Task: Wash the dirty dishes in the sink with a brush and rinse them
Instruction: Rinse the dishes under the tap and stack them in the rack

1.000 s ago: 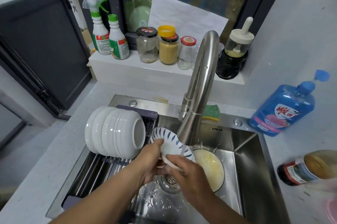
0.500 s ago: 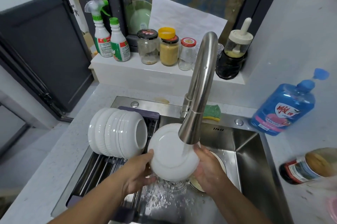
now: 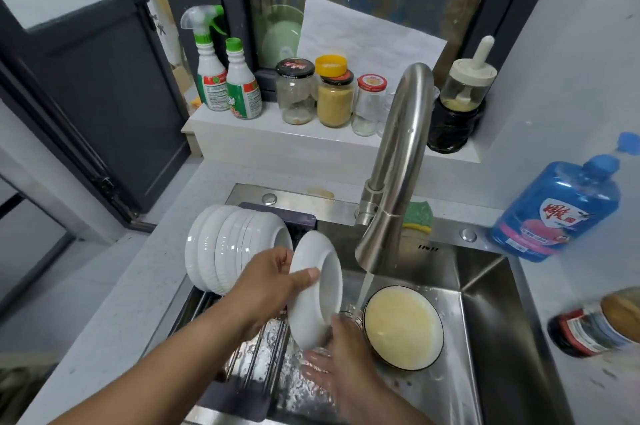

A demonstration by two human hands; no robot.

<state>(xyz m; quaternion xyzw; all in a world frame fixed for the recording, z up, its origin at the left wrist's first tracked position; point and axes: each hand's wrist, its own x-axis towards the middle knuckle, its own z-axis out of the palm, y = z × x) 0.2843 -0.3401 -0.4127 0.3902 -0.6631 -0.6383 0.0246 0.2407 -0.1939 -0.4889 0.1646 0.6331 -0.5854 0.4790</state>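
Head camera looks down over the sink, and standing right beside it, here's what I see. The left hand (image 3: 273, 286) grips a white bowl (image 3: 306, 313) near its upper edge, thumb pressed on the outer wall. The bowl is tipped up on its side, open face turned right toward the tap. The right hand (image 3: 343, 352) is wet and sits just under it. Its fingers are loosely spread, not wrapped around anything, and the fingertips touch the bowl's lower rim. That hand is kinda blurry, so I can't say more.

Water (image 3: 365, 289) runs from the faucet (image 3: 394, 182) just right of the held bowl. It lands at the edge of a dirty bowl (image 3: 401, 324) with a dark rim and a yellowish film inside, sitting on the floor of the sink (image 3: 485, 320).

On the left, a drying rack (image 3: 249, 352) spans the sink. A stack of white bowls (image 3: 221, 248) lies on its side on the rack, just beside the left hand. A green sponge (image 3: 419, 215) sits on the sink's back rim behind the faucet.

Off to the right on the counter (image 3: 554, 289) there's a blue detergent bottle (image 3: 554, 210), with a dark bottle (image 3: 588, 331) lying nearer. Two spray bottles (image 3: 207, 71) and some jars (image 3: 334, 95) line the ledge (image 3: 311, 137) at the back.
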